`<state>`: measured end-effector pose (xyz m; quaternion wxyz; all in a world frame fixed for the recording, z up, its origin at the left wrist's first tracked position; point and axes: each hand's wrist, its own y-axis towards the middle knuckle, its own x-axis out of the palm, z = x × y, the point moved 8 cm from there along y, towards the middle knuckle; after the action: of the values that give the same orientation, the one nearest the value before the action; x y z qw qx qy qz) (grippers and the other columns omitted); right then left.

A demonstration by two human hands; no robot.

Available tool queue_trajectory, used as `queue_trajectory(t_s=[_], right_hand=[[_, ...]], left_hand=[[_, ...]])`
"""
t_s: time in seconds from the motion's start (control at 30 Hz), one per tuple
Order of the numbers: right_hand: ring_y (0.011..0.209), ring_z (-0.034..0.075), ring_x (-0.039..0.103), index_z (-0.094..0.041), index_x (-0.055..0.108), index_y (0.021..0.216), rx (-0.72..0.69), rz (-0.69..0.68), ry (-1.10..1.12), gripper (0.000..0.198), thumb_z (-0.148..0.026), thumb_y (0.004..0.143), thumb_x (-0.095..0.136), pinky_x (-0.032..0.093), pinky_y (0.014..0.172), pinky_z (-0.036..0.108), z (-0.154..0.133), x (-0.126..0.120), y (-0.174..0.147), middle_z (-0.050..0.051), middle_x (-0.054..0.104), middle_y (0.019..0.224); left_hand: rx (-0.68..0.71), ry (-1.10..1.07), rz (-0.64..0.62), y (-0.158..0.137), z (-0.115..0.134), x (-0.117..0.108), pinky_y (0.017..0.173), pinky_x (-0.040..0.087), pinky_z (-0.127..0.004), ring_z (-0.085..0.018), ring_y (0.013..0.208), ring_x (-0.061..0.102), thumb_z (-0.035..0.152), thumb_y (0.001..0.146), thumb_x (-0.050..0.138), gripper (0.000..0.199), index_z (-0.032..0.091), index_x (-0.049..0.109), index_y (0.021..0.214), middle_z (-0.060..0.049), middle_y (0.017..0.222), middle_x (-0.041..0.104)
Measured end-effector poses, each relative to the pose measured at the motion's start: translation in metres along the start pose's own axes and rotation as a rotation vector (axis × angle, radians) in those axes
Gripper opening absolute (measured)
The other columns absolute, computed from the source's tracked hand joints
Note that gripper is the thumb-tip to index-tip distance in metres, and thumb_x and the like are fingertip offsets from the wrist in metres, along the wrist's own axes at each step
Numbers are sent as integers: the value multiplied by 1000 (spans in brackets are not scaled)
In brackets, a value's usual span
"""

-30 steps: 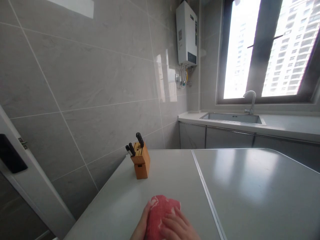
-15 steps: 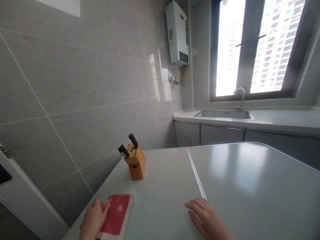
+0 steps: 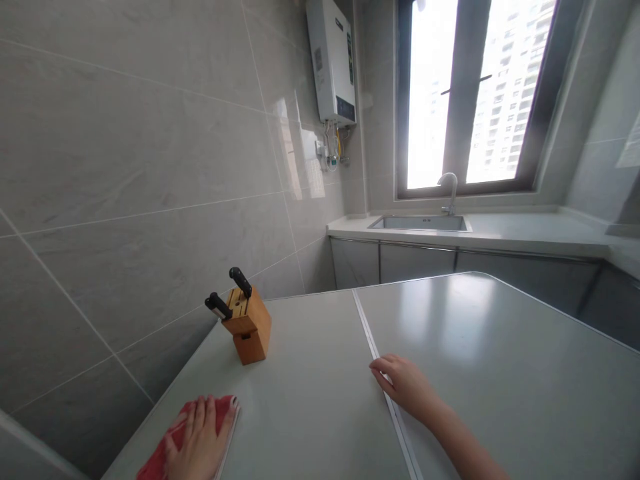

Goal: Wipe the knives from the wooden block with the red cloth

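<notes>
A folded red and white towel (image 3: 163, 453) lies on the light grey tabletop (image 3: 310, 373) near its left edge. My left hand (image 3: 200, 433) rests palm down on this towel, fingers stretched out over it. To the right, my right hand (image 3: 403, 383) is at the white seam strip (image 3: 367, 327) of the table, its fingers loosely bent and the thumb a little apart, holding nothing. Whether it touches the surface I cannot tell. Beyond the towel stands a wooden knife block (image 3: 253, 330) with several black-handled knives (image 3: 220, 305) in it.
A tiled wall (image 3: 165, 160) runs along the table's left side. Across the room are a white counter (image 3: 520, 227), a sink (image 3: 420, 223) with a curved faucet (image 3: 451, 190), and a window (image 3: 465, 100). A white water heater (image 3: 333, 63) hangs in the corner.
My left hand has moved from the towel's left edge to flat on top of it. My right hand has reached farther forward over the table. The view has shifted to the right.
</notes>
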<state>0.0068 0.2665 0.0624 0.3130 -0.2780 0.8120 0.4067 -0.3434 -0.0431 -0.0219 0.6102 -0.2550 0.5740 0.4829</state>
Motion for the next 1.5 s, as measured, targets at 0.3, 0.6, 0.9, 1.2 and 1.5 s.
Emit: queue_trajectory(t_s=[0.3, 0.6, 0.9, 1.2, 1.5], right_hand=[[45, 13, 40, -20, 43, 52, 457, 252, 599, 50, -61, 80, 37, 34, 48, 26, 94, 29, -14, -3, 40, 46], [50, 10, 22, -24, 17, 54, 372, 238, 337, 47, -56, 76, 44, 23, 50, 25, 95, 35, -15, -7, 17, 52], [50, 10, 23, -23, 17, 54, 344, 140, 327, 45, -49, 77, 45, 23, 49, 24, 98, 44, -14, -7, 18, 52], [49, 11, 27, -23, 19, 54, 329, 73, 279, 44, -52, 77, 43, 27, 49, 23, 105, 58, -16, -6, 20, 52], [50, 11, 25, -23, 18, 55, 335, 63, 283, 44, -52, 76, 43, 26, 49, 23, 105, 58, -15, -7, 20, 52]], left_hand=[[185, -595, 88, -39, 122, -41, 61, 42, -27, -18, 61, 52, 51, 81, 34, 38, 22, 54, 65, -2, 61, 54], [404, -851, 35, -41, 261, -8, 50, 21, -24, -11, 52, 24, 29, 83, 36, 33, 21, 25, 53, 5, 56, 19], [330, -787, 179, -38, 237, 4, 52, 25, -23, -12, 51, 26, 30, 84, 41, 35, 22, 22, 55, 6, 55, 19], [387, -851, 383, -35, 233, -17, 77, 43, -31, -18, 81, 52, 23, 81, 49, 5, 20, 51, 83, -3, 84, 52], [-5, -708, 715, -2, 169, -13, 97, 32, -50, -30, 115, 38, 30, 69, 62, 54, 15, 39, 116, -14, 113, 45]])
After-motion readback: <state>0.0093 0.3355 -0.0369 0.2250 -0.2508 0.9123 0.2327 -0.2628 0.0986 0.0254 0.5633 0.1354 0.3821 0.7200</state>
